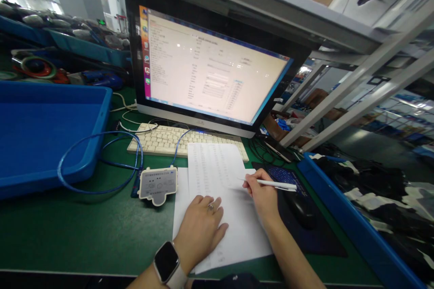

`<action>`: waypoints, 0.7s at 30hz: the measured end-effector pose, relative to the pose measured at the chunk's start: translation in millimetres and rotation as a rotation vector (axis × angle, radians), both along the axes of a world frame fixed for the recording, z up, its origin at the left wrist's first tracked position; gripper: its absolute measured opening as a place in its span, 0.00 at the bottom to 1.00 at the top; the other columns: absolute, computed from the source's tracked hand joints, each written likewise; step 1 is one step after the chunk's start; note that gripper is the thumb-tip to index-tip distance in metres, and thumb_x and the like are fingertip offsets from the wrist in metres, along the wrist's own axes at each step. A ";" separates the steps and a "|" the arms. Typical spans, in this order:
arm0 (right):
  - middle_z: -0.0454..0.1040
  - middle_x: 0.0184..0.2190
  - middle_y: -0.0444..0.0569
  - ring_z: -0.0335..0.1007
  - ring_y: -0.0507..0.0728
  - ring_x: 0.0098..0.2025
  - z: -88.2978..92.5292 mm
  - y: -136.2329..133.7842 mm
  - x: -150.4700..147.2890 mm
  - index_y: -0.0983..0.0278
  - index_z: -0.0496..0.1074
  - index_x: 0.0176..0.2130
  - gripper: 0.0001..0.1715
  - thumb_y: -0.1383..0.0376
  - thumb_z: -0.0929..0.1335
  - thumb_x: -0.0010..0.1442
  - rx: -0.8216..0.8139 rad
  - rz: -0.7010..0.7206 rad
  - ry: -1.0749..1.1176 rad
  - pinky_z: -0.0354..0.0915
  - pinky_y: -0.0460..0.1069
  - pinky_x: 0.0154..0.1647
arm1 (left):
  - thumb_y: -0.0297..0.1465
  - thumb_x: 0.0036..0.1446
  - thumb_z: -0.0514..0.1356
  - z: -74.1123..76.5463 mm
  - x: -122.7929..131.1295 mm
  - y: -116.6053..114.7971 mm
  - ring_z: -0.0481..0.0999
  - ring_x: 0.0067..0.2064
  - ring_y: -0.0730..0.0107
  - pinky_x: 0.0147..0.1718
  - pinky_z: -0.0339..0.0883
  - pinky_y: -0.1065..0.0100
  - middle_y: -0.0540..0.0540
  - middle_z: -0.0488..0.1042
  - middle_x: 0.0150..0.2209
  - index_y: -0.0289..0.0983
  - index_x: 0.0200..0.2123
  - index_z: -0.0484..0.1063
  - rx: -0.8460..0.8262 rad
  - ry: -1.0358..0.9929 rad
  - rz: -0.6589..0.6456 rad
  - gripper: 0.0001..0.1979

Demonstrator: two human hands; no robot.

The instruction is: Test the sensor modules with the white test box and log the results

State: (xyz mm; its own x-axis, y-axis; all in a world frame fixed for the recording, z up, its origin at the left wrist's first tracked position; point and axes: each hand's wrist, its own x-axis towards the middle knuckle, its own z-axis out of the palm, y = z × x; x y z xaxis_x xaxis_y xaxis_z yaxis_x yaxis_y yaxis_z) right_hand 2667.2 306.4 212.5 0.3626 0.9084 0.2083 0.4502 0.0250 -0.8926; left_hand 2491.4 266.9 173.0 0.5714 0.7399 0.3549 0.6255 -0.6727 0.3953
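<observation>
Two overlapping sheets of white paper (237, 230) lie on the green table; the upper one bears printed columns. My left hand (200, 223) rests palm down on the paper, fingers stretched out, with a ring on one finger and a watch on the wrist. In my right hand (262, 192) is a white pen (280, 185), its tip pointing left, close over the printed sheet; whether it touches the paper I cannot tell. Left of the sheets sits a small grey panel device (158, 185) in a white frame, with a blue cable (101, 192) looping from beside it.
A lit monitor (210, 67) stands behind a white keyboard (162, 139). At the left is a blue tray (98, 144). A black mouse (300, 207) rests on a dark mouse pad (322, 239), beside a blue bin (352, 221) of dark and white items. Metal shelving (366, 61) rises at right.
</observation>
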 end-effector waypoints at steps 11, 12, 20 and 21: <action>0.61 0.13 0.40 0.57 0.52 0.18 -35.4 -1.9 -13.9 0.59 0.57 0.17 0.14 0.60 0.65 0.47 -0.075 0.109 -0.111 0.56 0.47 0.22 | 0.35 0.55 0.58 -10.2 2.8 -1.0 0.70 0.53 0.57 0.55 0.61 0.56 0.46 0.75 0.47 0.35 0.38 0.73 0.020 -0.060 0.030 0.10; 0.62 0.13 0.40 0.57 0.52 0.19 -36.2 -1.7 -13.7 0.60 0.57 0.17 0.14 0.60 0.65 0.47 -0.079 0.113 -0.113 0.56 0.47 0.22 | 0.35 0.56 0.58 -10.0 3.0 -1.1 0.70 0.53 0.56 0.54 0.62 0.56 0.46 0.75 0.46 0.35 0.38 0.73 0.016 -0.056 0.032 0.10; 0.63 0.12 0.40 0.57 0.52 0.17 -36.7 -3.3 -14.0 0.59 0.57 0.17 0.14 0.60 0.64 0.49 -0.106 0.132 -0.094 0.56 0.47 0.21 | 0.35 0.56 0.58 -8.7 3.6 -0.3 0.70 0.53 0.57 0.54 0.62 0.56 0.46 0.75 0.46 0.35 0.38 0.73 0.006 -0.057 0.036 0.10; 0.63 0.12 0.40 0.57 0.52 0.17 -36.9 -3.3 -14.2 0.59 0.57 0.17 0.14 0.60 0.64 0.49 -0.106 0.133 -0.093 0.56 0.47 0.21 | 0.35 0.56 0.58 -8.8 3.6 -0.3 0.70 0.52 0.57 0.54 0.62 0.56 0.46 0.75 0.46 0.36 0.37 0.73 0.006 -0.058 0.036 0.10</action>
State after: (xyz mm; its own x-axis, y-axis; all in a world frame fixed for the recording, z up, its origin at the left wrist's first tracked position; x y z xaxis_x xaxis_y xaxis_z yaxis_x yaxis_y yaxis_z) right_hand 2653.1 303.2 175.6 0.2212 0.9657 0.1359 0.5302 -0.0021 -0.8479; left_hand 2495.0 266.6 164.2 0.5232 0.7572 0.3909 0.6253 -0.6528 0.4276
